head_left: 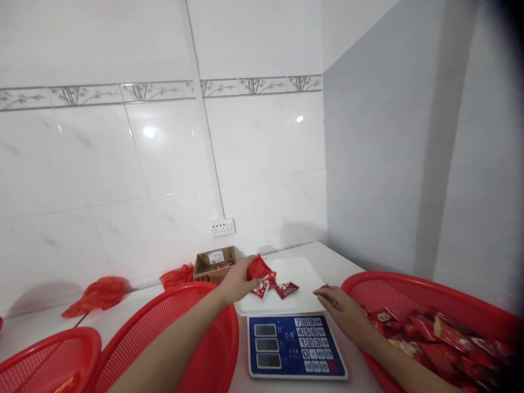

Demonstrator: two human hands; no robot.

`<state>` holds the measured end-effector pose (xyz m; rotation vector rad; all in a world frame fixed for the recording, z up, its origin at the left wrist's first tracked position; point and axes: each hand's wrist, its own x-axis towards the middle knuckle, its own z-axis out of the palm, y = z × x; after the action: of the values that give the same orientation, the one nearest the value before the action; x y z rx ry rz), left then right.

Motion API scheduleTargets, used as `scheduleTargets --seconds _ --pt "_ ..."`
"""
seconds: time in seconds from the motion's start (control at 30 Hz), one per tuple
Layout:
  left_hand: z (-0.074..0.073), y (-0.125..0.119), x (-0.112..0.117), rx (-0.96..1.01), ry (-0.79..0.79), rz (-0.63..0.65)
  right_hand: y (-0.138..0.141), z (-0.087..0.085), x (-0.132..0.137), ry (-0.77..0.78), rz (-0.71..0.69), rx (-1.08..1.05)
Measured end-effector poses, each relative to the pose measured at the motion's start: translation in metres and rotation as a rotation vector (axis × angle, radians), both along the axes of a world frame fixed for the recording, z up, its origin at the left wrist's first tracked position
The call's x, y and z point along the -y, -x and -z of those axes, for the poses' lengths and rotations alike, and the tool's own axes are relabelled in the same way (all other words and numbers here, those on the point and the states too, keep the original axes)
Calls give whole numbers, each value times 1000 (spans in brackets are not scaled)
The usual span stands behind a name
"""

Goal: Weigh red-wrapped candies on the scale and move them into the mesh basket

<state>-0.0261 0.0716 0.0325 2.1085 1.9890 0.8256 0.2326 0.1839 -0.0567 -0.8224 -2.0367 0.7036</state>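
Note:
My left hand (240, 283) reaches over the white pan (307, 273) of a digital scale, its fingers closed round a red packet (258, 267). Just below that packet, a red-and-white packet (262, 287) touches or overlaps it. Another dark red packet (287, 290) lies on the pan to the right. Near the pan's right edge is my right hand (336, 307), fingers pressed together. A sliver of dark red shows at its fingertips, too small to name. The scale's blue keypad panel (290, 349) faces me, its displays unlit.
A red basket (409, 278) of several red packets stands right. On the left are a large red basket (164, 305) and a smaller one (49, 349). Behind are a cardboard box (201, 268) and red plastic bags (100, 295). A wall socket (223, 226) sits above.

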Motion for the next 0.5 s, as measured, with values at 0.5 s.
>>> scheduleTargets --seconds 0.5 --pt "12 21 20 -77 226 61 0 6 -4 2 13 36"
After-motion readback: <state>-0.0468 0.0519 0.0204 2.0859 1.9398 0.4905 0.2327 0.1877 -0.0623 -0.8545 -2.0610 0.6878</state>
